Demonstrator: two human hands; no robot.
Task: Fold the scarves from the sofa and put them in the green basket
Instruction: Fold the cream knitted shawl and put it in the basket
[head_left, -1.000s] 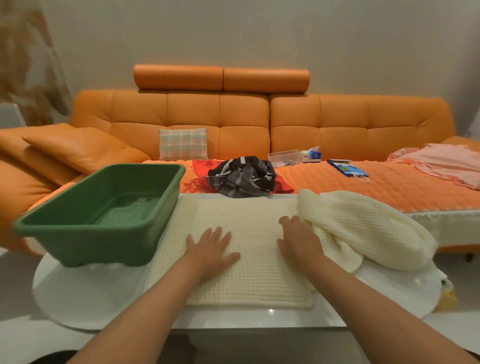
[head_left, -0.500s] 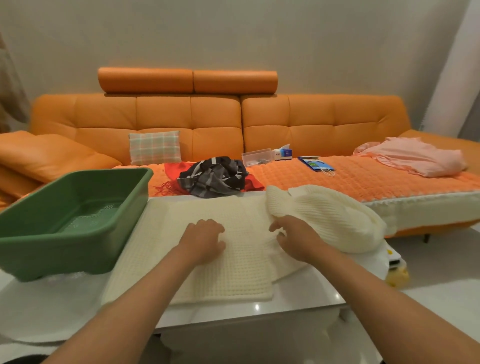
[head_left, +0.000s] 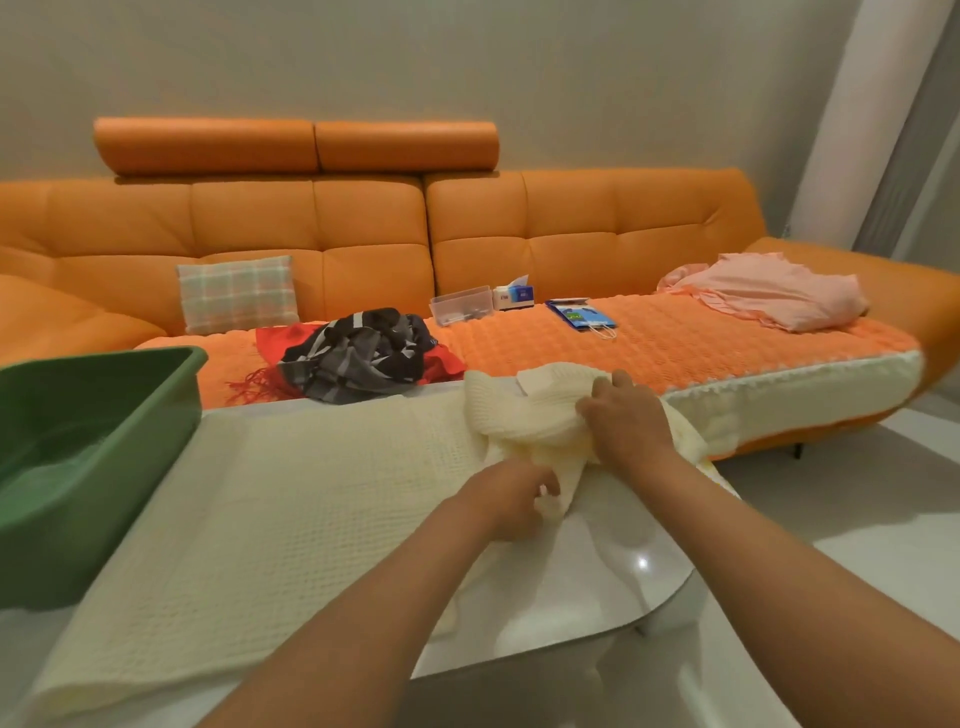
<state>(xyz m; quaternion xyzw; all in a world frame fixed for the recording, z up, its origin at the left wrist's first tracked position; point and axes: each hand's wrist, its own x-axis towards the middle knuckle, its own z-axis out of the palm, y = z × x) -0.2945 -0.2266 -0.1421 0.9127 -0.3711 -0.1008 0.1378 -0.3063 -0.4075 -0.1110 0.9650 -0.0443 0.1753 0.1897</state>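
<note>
A long cream waffle-knit scarf lay across a glossy white surface. Most of its length was spread flat toward the left. Its right end was heaped in a loose bunch at the far right corner of the surface, just in front of the sofa.

Both hands were on that bunched end. The left hand had its fingers curled and pinched the near edge of the knit where the flat part met the heap. The right hand rested farther back on top of the bunch, fingers curled into the fabric and gripping it. The hold looked meant to pull the crumpled end out straight, so the whole scarf could lie even before the first fold.

A green plastic basket stood on the left part of the surface, just beside the flat end of the scarf, within easy reach for the folded piece. No scarf showed in the part of it that was visible.

Behind the surface ran an orange leather sofa with a quilted orange seat cover. On it, a crumpled dark grey and black striped scarf lay on top of a red fringed scarf, both apparently waiting their turn. A pastel plaid cushion leaned against the backrest. Farther right sat a clear plastic box, a small tissue box, a blue packet and a heap of pink cloth.
</note>
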